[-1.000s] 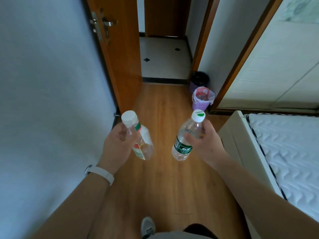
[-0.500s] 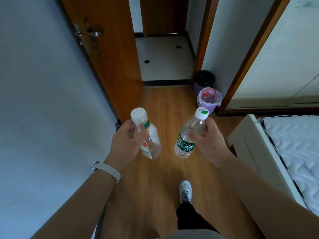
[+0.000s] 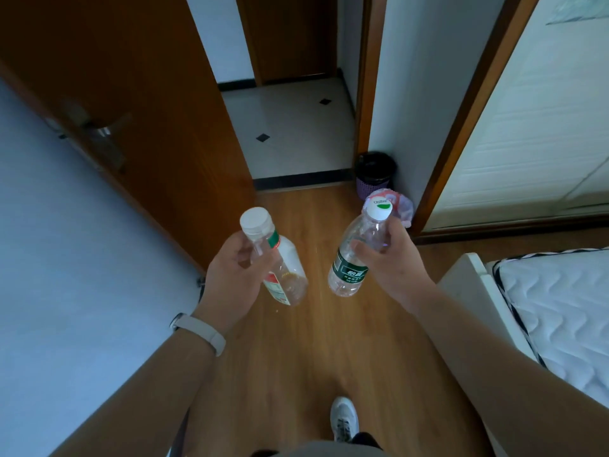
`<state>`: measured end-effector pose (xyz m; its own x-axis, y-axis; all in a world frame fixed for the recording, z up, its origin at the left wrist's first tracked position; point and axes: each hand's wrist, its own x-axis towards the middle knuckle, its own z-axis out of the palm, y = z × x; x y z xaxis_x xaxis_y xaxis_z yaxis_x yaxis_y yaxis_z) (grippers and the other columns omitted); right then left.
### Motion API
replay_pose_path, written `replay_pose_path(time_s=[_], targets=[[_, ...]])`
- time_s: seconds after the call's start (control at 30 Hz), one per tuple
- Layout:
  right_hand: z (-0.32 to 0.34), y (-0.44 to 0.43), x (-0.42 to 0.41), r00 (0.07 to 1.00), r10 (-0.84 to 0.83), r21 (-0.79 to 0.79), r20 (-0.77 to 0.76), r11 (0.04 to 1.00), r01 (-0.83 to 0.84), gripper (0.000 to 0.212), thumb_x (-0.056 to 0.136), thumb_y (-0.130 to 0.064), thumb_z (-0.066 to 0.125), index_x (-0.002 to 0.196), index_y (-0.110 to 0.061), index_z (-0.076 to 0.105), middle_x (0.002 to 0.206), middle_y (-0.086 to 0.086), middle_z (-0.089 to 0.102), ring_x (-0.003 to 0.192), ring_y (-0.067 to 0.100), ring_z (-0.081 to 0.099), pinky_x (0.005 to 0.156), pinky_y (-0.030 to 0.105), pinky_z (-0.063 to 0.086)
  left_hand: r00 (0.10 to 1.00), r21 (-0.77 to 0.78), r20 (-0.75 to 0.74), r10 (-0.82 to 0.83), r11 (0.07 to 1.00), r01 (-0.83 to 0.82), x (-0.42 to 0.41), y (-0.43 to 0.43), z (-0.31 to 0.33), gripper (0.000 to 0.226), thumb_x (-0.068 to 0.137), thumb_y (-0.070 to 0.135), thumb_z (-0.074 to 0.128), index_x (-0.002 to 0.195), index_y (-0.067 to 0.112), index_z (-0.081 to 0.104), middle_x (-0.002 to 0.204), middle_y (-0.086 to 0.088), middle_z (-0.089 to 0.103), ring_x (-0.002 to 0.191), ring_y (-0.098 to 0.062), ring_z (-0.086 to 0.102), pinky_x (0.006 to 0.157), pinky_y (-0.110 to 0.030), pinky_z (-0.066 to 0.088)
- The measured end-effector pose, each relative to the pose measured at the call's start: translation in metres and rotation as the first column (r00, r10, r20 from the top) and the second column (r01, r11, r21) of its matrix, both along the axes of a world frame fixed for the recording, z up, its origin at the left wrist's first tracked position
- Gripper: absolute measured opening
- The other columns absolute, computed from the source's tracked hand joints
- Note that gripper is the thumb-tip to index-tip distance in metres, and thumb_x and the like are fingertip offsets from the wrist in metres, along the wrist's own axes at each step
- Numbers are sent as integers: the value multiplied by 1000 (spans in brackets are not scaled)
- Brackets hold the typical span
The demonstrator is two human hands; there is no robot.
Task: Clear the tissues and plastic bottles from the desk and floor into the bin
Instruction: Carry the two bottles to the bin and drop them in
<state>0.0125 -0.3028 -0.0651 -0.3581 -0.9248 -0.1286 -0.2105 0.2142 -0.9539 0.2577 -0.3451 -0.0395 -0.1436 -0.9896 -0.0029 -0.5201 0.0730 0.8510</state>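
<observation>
I read the wooden floor (image 3: 313, 351) first. At its far right corner stand a black-lined bin (image 3: 375, 171) and, just beside it, a clear-lined bin (image 3: 403, 209). Left hand (image 3: 230, 282): fingers (image 3: 242, 247) closed round the red-labelled bottle (image 3: 285, 275). Right hand (image 3: 393, 262): fingers closed round the green-labelled bottle (image 3: 349, 272). Both bottles are held above mid-floor, apart.

Left bottle (image 3: 283, 275) in left hand (image 3: 230, 278), right bottle (image 3: 349, 272) in right hand (image 3: 392, 258), side by side, apart, above floor (image 3: 313, 341). Ahead right, near bin (image 3: 404, 209) just before far bin (image 3: 375, 176). Door (image 3: 148, 127) left; mattress (image 3: 560, 308) right.
</observation>
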Motion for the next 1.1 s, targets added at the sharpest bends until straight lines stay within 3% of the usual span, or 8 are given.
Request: replay_pose_path(time_s=[0.23,0.33,0.57,0.67,0.77,0.9,1.1], targets=[[-4,-41,-45,998,-47,-2,30,999,47,42,83,-30,72,116,-29,46,111,-7,60,104,14,61,88,38,56,999,1,46,-30,1000,30,-43,-58,4,38,92,33,64,128,30,52,117,18,61,105,-3,59,82,-12,39],[-4,-61,-58,998,-69,29,11,997,68,45,85,-29,71,120,-30,43,115,-7,59,107,14,60,89,38,56,999,-1,28,-34,999,34,-56,-87,2,37,92,34,64,127,30,53,116,18,62,104,-3,59,81,-12,39],[-8,-121,-86,980,-179,50,-86,982,184,54,85,-31,71,131,-25,41,118,-5,58,105,13,60,78,25,55,994,30,2,-106,994,106,-84,-169,-17,35,91,37,65,123,34,52,112,22,61,103,-2,59,77,-9,38],[-10,-159,-97,965,-224,59,-134,971,233,44,84,-31,71,120,-25,46,111,-4,60,102,14,61,78,29,55,987,38,-33,-155,987,156,-96,-220,-24,35,91,36,65,123,33,53,113,19,62,103,-4,61,76,-10,41],[-7,-202,-103,949,-273,76,-159,955,288,37,84,-31,71,112,-23,48,106,-2,60,96,13,62,72,24,52,978,77,-86,-190,977,196,-105,-278,-26,34,91,35,65,123,32,54,114,18,63,103,-4,62,77,-12,43],[-1,-259,-108,927,-297,104,-230,939,327,39,83,-32,72,111,-24,46,106,-3,60,95,13,61,71,24,51,956,105,-136,-260,956,275,-114,-350,-26,35,91,32,66,124,32,55,114,18,65,103,-3,63,78,-15,47],[4,-332,-110,891,-382,55,-246,912,406,35,86,-26,71,110,-25,45,102,-6,58,86,3,57,63,15,42,930,130,-186,-318,930,344,-132,-443,-29,33,88,30,69,120,30,59,110,13,68,101,-3,65,86,-31,55]])
